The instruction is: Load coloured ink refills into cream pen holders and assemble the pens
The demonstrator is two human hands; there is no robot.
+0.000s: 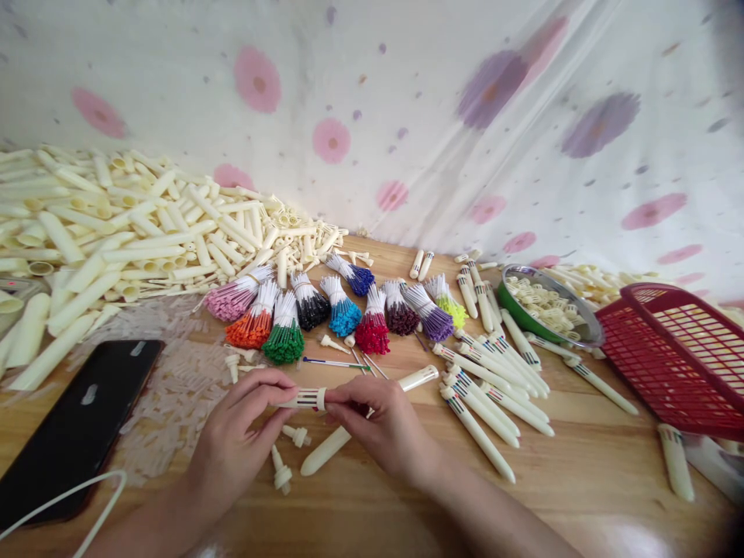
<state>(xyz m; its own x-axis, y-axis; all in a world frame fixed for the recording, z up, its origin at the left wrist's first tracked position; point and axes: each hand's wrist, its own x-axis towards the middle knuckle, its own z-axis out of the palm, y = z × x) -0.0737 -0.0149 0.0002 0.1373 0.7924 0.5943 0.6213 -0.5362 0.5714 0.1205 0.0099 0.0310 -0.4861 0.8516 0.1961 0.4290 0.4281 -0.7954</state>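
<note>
Between my two hands is a short cream slotted pen barrel [308, 398], held level. The fingertips of my left hand [244, 434] pinch its left end. My right hand [380, 422] is closed at its right end, fingertips together; any small part inside them is hidden. Beneath my right hand lies a long cream pen tube [328, 451], partly covered by the fingers. Small cream stepped plugs [281, 470] rest on the table near my left hand. Just beyond the hands lie a few loose thin refills [334, 363].
Bundles of coloured refills [284, 325] stand behind the hands. Assembled multicolour pens [482, 430] lie at right, near a green bowl [507, 298] of small parts and a red basket [686, 364]. Cream tubes [116, 225] are heaped at left, behind a black phone [87, 418] with a white cable.
</note>
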